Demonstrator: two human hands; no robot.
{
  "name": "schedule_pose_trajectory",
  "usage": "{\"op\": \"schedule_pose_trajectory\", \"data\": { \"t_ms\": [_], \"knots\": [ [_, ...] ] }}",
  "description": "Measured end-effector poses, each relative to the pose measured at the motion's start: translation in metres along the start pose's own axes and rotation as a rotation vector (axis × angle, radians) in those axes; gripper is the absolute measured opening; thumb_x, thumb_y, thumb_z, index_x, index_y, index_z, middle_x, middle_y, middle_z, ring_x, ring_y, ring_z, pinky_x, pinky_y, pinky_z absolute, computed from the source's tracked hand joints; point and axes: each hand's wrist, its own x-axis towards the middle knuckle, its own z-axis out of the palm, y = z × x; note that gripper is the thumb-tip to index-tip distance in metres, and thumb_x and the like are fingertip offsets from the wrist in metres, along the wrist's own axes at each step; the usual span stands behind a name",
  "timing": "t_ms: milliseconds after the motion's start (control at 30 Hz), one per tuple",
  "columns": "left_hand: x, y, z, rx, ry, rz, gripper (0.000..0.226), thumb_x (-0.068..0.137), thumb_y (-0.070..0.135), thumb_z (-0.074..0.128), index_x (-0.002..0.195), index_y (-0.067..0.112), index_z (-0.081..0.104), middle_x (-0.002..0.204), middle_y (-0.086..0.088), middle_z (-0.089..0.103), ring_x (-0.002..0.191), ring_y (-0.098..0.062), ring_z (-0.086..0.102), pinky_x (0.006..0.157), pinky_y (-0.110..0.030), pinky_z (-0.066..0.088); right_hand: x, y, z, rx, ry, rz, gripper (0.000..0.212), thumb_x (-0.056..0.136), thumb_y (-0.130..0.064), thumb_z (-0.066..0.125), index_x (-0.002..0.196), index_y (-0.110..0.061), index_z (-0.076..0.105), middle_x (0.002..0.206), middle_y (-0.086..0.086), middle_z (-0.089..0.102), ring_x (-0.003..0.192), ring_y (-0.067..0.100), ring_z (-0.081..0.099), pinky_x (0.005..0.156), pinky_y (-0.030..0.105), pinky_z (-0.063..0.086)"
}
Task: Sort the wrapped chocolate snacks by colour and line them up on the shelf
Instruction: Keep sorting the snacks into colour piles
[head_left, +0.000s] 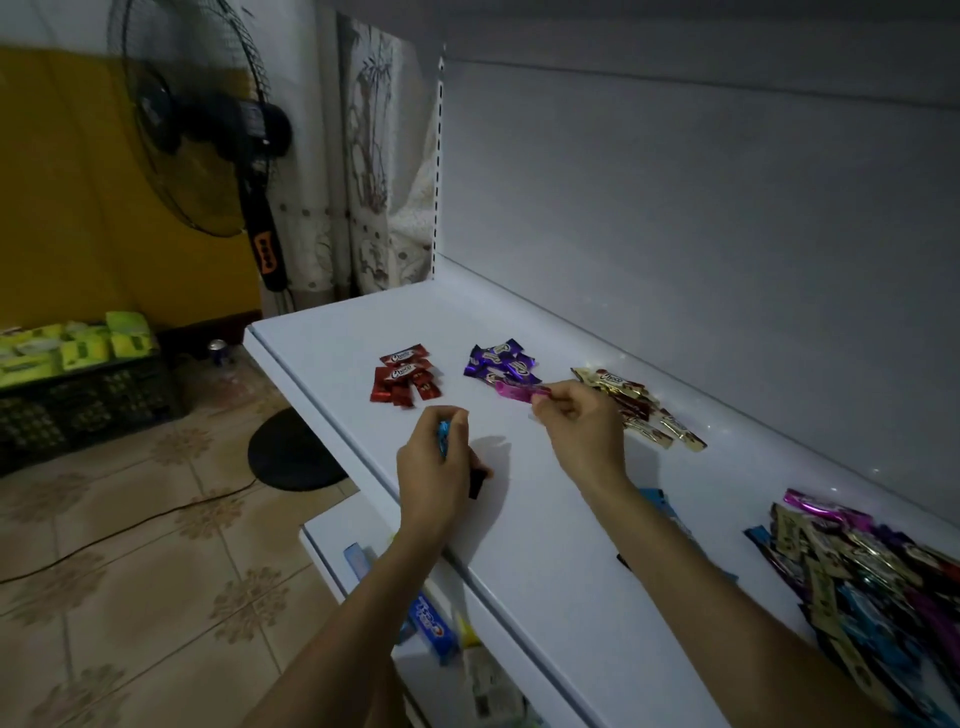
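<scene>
At frame centre our right hand (576, 423) pinches a pink snack (515, 391) touching the purple pile (501, 364); our left hand (434, 460) grips a blue snack (442, 435) above the white shelf (545, 519). In this dim light we might drop pink among purple

What is covered, cropped or unclear
The mixed pile of snacks (852, 566) runs out of the right and bottom edges, so its full extent is not seen. The left hand (434, 467) covers most of a blue snack (443, 439), and a dark piece (477, 480) beside it cannot be identified. The pink snack (514, 391) pinched by the right hand (576, 423) is blurred. This hand hides a part of the gold snacks (665, 421), and its forearm covers most of a blue packet (655, 496). The crate (88, 400) is cut by the left edge
</scene>
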Motion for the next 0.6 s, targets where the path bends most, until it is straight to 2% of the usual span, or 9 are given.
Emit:
{"op": "schedule_pose_trajectory", "data": {
  "t_ms": [33,100,167,267,367,433,467,533,600],
  "knots": [
    [0.002,0.0,0.001,0.01,-0.001,0.002,0.014,0.101,0.028,0.044,0.104,0.02,0.056,0.063,0.003,0.062,0.055,-0.005,0.064,0.057,-0.018,0.051,0.002,0.005,-0.002,-0.284,0.015,-0.134,0.009,0.088,-0.02,0.061,0.091,-0.018,0.07,0.082,-0.003,0.069,0.077,0.013,0.062,0.063,0.027,0.047],
    [0.003,0.0,0.001,0.021,-0.009,0.002,0.012,0.102,0.026,0.042,0.106,0.021,0.053,0.069,0.004,0.061,0.059,-0.007,0.065,0.059,-0.02,0.052,0.002,0.019,-0.006,-0.799,-0.149,-0.367,0.018,0.091,-0.024,0.057,0.104,-0.022,0.068,0.095,-0.002,0.067,0.09,0.017,0.056,0.073,0.029,0.042],
    [0.004,-0.001,-0.001,0.025,-0.056,-0.005,0.015,0.102,0.019,0.04,0.115,0.024,0.045,0.077,0.005,0.058,0.068,-0.008,0.061,0.061,-0.016,0.049,-0.001,0.029,-0.008,-0.951,-0.343,-0.384,0.026,0.093,-0.023,0.051,0.116,-0.021,0.063,0.111,0.0,0.062,0.104,0.018,0.049,0.087,0.031,0.037],
    [0.006,-0.001,-0.008,-0.064,-0.179,-0.043,0.032,0.101,0.009,0.036,0.128,0.026,0.033,0.091,-0.001,0.058,0.085,-0.012,0.057,0.071,-0.011,0.045,-0.005,0.027,-0.01,-0.889,-0.314,-0.371,0.033,0.094,-0.02,0.048,0.125,-0.021,0.058,0.121,0.001,0.057,0.113,0.02,0.046,0.094,0.034,0.036],
    [0.007,0.002,-0.014,-0.125,-0.268,-0.042,0.054,0.1,0.007,0.042,0.145,0.027,0.019,0.105,0.007,0.06,0.096,-0.007,0.06,0.089,-0.021,0.046,-0.016,0.014,-0.001,-0.563,-0.198,-0.344,0.028,0.094,-0.024,0.052,0.12,-0.02,0.061,0.115,0.002,0.061,0.107,0.017,0.05,0.09,0.034,0.044],
    [0.007,0.002,-0.018,-0.118,-0.31,-0.01,0.073,0.097,0.009,0.052,0.15,0.031,0.007,0.099,0.018,0.058,0.088,0.001,0.063,0.087,-0.023,0.052,-0.024,0.002,0.01,-0.265,-0.284,-0.213,0.028,0.094,-0.029,0.053,0.118,-0.02,0.063,0.114,0.0,0.062,0.104,0.012,0.054,0.086,0.026,0.048],
    [0.007,0.002,-0.02,-0.092,-0.329,0.011,0.08,0.095,0.01,0.056,0.151,0.03,0.003,0.093,0.018,0.058,0.081,0.0,0.065,0.083,-0.024,0.054,-0.026,-0.002,0.015,-0.17,-0.338,-0.144,0.029,0.094,-0.029,0.053,0.119,-0.019,0.063,0.116,-0.002,0.061,0.105,0.009,0.055,0.083,0.019,0.047],
    [0.005,0.004,-0.019,-0.007,-0.373,0.054,0.087,0.093,0.01,0.06,0.152,0.029,-0.002,0.082,0.006,0.06,0.073,-0.007,0.065,0.077,-0.027,0.055,-0.026,-0.008,0.019,-0.099,-0.392,-0.053,0.032,0.092,-0.028,0.057,0.122,-0.017,0.062,0.114,-0.007,0.059,0.106,0.005,0.053,0.078,0.009,0.042],
    [0.002,0.008,-0.014,0.072,-0.423,0.095,0.092,0.091,0.012,0.062,0.148,0.034,-0.007,0.082,0.003,0.062,0.073,-0.007,0.064,0.075,-0.022,0.055,-0.026,-0.008,0.014,-0.059,-0.37,-0.038,0.028,0.089,-0.02,0.062,0.117,-0.015,0.065,0.103,-0.013,0.059,0.099,0.003,0.054,0.07,0.005,0.042]
  ]
}}
